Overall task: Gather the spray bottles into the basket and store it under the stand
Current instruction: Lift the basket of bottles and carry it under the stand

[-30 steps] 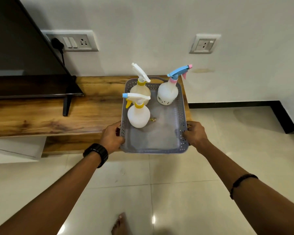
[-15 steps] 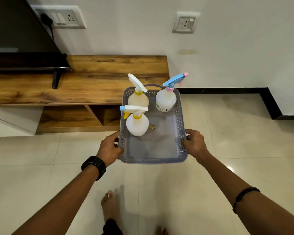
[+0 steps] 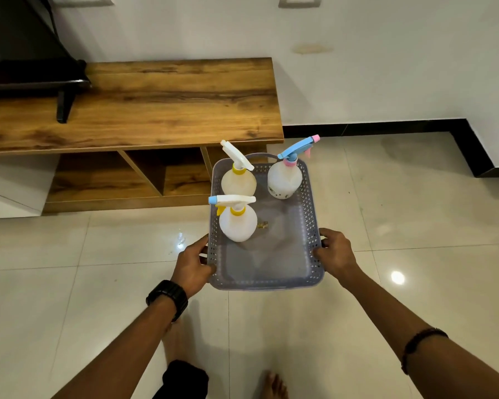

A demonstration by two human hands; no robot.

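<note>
Basket point(image 3: 308, 220) in both hands is what I see from the head camera: a grey perforated plastic one, rectangular, held roughly level above the pale tiled floor point(image 3: 415, 214), clear of the ground. My left hand point(image 3: 191, 265) is clamped on the near part of its left wall, fingers wrapped around the rim, a black watch point(image 3: 167, 297) on that wrist. My right hand point(image 3: 337, 254) is closed on the near part of the right wall the same way, with a dark beaded band point(image 3: 421, 341) further up that forearm. Three spray bottles stand upright inside, all in the far half. The near-left bottle point(image 3: 238, 221) has a white trigger head with a blue nozzle tip and a yellow collar. Behind it stands the far-left bottle point(image 3: 238, 181), also yellow-collared with a white head; I cannot tell whether the two touch. The far-right bottle point(image 3: 284, 180) carries a blue head with a pink tip and stands apart from the other two. A small brownish bit point(image 3: 262, 225) lies on the basket bottom just beside the near-left bottle. The wooden stand point(image 3: 156, 105) sits to the left and beyond, its open compartments point(image 3: 167, 174) visible beneath the top. The basket's far left corner overlaps the stand's right end in my view. A dark TV point(image 3: 20, 53) rests on the stand's left part. My bare feet show at the bottom edge.
</note>
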